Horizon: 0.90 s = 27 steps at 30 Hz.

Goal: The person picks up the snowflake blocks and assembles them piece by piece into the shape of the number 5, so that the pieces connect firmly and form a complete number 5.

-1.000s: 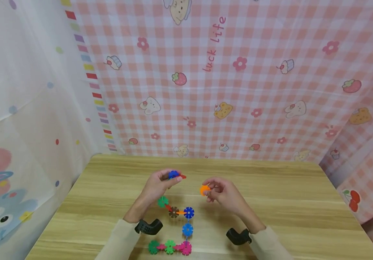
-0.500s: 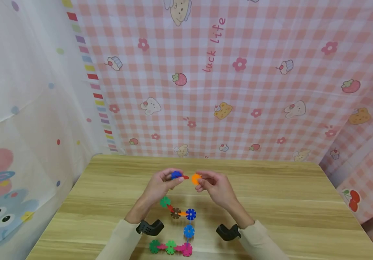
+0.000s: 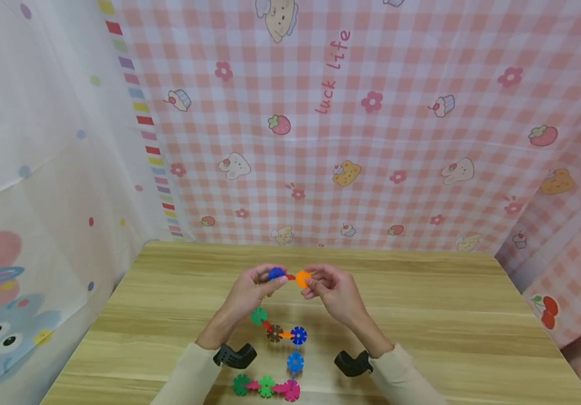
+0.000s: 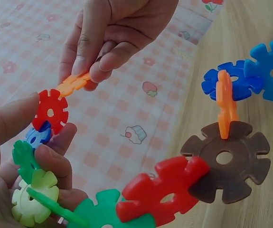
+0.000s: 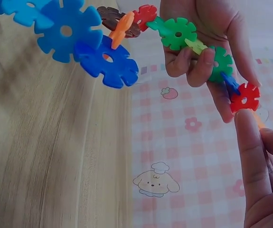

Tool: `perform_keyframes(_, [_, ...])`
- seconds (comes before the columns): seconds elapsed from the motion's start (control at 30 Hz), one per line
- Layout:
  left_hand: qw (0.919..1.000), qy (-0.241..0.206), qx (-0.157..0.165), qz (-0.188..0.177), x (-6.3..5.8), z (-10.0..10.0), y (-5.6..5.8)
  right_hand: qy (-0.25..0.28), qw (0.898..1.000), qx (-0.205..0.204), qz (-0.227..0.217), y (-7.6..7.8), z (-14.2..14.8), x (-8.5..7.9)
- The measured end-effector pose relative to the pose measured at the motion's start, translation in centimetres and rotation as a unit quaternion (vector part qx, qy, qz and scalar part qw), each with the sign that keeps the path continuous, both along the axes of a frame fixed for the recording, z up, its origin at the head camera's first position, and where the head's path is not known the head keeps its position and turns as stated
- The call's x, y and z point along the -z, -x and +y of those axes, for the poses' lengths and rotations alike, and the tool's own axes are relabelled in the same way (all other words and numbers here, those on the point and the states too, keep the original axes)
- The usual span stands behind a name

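My left hand (image 3: 250, 289) holds the end of a chain of notched plastic snowflake discs, with the thumb against a red disc (image 4: 51, 113). A blue disc (image 3: 276, 273), a green disc (image 4: 26, 160) and a pale green disc (image 4: 34, 197) lie along its fingers. My right hand (image 3: 337, 289) pinches an orange disc (image 3: 302, 279) between thumb and fingers. The orange disc's edge meets the red disc's notched rim. From the left hand the chain runs on through a red disc (image 4: 162, 190) to a brown disc (image 4: 226, 161).
The chain continues near me over the wooden table (image 3: 447, 326) through a dark blue disc (image 3: 298, 336), a lighter blue one (image 3: 295, 361) and a pink disc (image 3: 292, 390), ending in a dark green disc (image 3: 241, 385). A checked curtain (image 3: 397, 129) hangs behind the table.
My right hand has moved left and away from me, bringing the orange disc to the red one. My left hand has shifted slightly right, still holding the chain.
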<state>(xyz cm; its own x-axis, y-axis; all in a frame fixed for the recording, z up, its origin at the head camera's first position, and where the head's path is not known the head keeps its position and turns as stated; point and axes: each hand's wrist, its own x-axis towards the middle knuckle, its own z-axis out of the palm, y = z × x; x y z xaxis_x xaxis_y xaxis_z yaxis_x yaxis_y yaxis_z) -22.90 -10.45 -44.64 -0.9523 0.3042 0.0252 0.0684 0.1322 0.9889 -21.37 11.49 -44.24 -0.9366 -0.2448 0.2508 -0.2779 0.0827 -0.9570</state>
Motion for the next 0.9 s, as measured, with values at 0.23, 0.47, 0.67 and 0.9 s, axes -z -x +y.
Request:
perform_keyframes(0.23, [0.9999, 0.014, -0.006, 0.003, 0.09, 0.16, -0.05, -0.006, 1.000, -0.008, 0.015, -0.08, -0.17, 0.01])
perform_keyframes(0.47, [0.9996, 0.024, -0.015, 0.008, 0.07, 0.25, -0.20, -0.005, 1.000, 0.001, 0.030, -0.34, -0.31, -0.02])
perform_keyframes(0.67, [0.9995, 0.024, -0.018, 0.006, -0.14, 0.36, -0.42, -0.005, 0.999, 0.007, 0.041, -0.44, -0.30, 0.05])
perform_keyframes(0.9, [0.9994, 0.030, -0.014, 0.005, -0.05, 0.30, -0.41, 0.006, 0.998, 0.001, 0.060, -0.40, -0.24, 0.35])
